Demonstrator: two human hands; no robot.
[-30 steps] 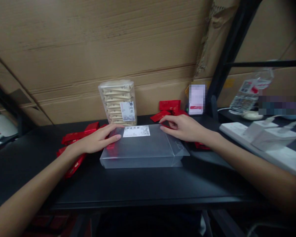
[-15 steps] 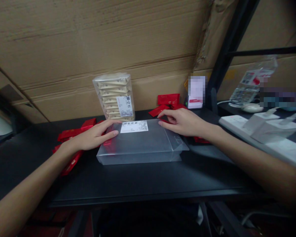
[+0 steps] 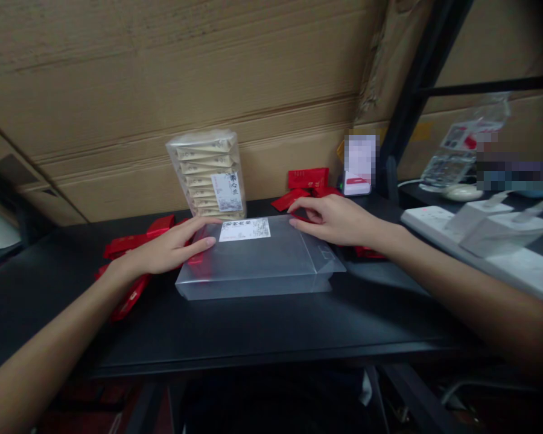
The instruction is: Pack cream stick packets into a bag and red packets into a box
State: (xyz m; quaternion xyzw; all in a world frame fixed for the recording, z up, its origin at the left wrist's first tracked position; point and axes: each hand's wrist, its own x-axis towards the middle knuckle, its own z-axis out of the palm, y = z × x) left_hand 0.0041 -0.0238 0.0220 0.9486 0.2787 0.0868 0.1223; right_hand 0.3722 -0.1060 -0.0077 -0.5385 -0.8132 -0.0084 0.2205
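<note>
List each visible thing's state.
Clear plastic box with white label, lying flat.
Clear plastic box of cream packets, standing upright.
Left hand, touching the lying box.
Right hand, fingers bent.
Glossy red packets, loosely piled.
White plastic power strip, adapters plugged in.
White rectangular screen, lit.
Clear plastic bottle, apparently part-filled.

Pack label [image 3: 228, 191] reading “心兰”, box label [image 3: 245, 229] unclear

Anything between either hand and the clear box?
Nothing visible: the left hand is over the left side of the clear box, the right hand over its far right part. Red packets lie around it, not between.
</note>
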